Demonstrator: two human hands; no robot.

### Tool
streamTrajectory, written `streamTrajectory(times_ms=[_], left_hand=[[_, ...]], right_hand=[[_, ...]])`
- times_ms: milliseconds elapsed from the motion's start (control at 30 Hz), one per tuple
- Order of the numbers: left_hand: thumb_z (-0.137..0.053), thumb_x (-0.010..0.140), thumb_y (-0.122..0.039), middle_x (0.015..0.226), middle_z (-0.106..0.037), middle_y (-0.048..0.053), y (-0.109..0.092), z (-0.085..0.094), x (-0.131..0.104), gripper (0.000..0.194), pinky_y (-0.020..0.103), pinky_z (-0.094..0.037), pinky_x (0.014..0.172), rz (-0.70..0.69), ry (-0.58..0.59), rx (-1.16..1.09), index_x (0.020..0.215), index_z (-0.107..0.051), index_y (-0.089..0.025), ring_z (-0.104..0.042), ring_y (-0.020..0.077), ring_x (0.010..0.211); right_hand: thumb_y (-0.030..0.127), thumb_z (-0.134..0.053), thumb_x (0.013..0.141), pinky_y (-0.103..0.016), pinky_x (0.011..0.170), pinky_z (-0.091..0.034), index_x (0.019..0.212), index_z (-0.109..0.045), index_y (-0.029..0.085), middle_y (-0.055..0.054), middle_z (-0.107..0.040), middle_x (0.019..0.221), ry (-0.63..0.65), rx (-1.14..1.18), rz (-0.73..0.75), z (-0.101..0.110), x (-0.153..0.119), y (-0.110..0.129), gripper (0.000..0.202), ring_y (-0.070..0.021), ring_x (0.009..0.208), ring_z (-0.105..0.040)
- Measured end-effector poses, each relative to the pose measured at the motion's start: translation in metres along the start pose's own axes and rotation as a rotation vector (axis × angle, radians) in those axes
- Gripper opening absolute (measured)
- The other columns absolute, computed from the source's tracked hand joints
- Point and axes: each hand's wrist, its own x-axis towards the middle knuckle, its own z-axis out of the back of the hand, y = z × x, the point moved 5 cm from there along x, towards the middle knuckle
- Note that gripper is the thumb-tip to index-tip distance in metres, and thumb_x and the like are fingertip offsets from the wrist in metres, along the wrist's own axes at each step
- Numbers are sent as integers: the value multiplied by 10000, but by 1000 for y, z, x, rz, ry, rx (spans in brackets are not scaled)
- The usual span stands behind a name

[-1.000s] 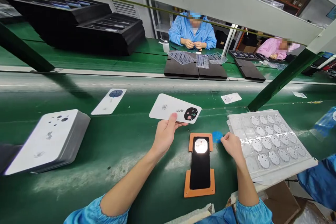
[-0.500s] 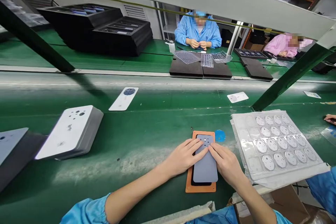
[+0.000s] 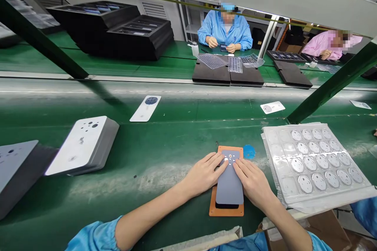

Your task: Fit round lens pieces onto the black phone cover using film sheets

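Observation:
A grey phone back panel (image 3: 230, 186) with small holes near its top lies over an orange fixture plate (image 3: 226, 212). A black area of the fixture shows below the panel's lower edge. My left hand (image 3: 203, 174) grips the panel's upper left edge, thumb and fingers near the holes. From the other side, my right hand (image 3: 253, 180) holds the upper right edge with its fingers close together. Both hands partly cover the panel's sides. A round blue film piece (image 3: 249, 151) lies beside the fixture's top right corner.
At right stands a clear tray (image 3: 290, 182) of round discs. On the left are a stack of white panels (image 3: 88, 141) and a grey stack (image 3: 17, 160). Single white cards (image 3: 144, 111) lie farther back. A green post (image 3: 326, 86) slants at right. Two people work across the bench.
The grey panel has shifted slightly left over the fixture, covering the black strip that showed along its left side. Both hands keep contact with it. The view has turned slightly.

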Motion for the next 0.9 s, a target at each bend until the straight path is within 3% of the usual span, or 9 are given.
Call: streamTrajectory(times_ms=[133, 333, 500, 667, 900], left_hand=[[-514, 901, -181, 1293, -625, 193, -3, -2, -3, 393, 460, -443, 1070, 21, 108, -15, 1279, -583, -98, -576, 322, 1240], [-546, 874, -233, 1358, -581, 210, -6, -3, -6, 492, 473, -415, 1083, 32, 198, -42, 1339, -537, -72, -531, 346, 1284], [-501, 861, -145, 1323, -623, 155, -8, -2, -9, 445, 443, -425, 1070, 48, 141, -64, 1298, -578, -107, -557, 302, 1248], [-437, 901, -104, 1292, -642, 166, -11, 0, -9, 389, 420, -448, 1037, 46, 86, -11, 1252, -601, -82, -585, 288, 1206], [-395, 956, -125, 1310, -620, 213, -24, -6, -7, 379, 406, -431, 1051, 30, 147, 79, 1288, -559, -42, -571, 293, 1230]], right_hand=[[27, -396, 874, -428, 1065, -485, 1312, -583, 41, -173, -616, 1346, 94, -29, 13, -6, 0, 1, 475, -292, 1257, -570], [93, -461, 895, -426, 1143, -401, 1375, -534, 56, -167, -555, 1421, 209, -52, 21, -9, -1, 1, 487, -285, 1359, -470], [110, -456, 901, -424, 1144, -399, 1387, -517, 48, -173, -541, 1433, 249, -62, 58, -8, 0, 0, 495, -287, 1353, -473], [79, -432, 892, -411, 1134, -412, 1339, -559, 42, -171, -593, 1372, 182, -47, 69, -4, -1, 1, 466, -272, 1320, -507], [77, -435, 876, -430, 1132, -414, 1323, -569, 23, -189, -602, 1353, 185, -76, 81, -5, -2, 6, 470, -292, 1296, -525]])
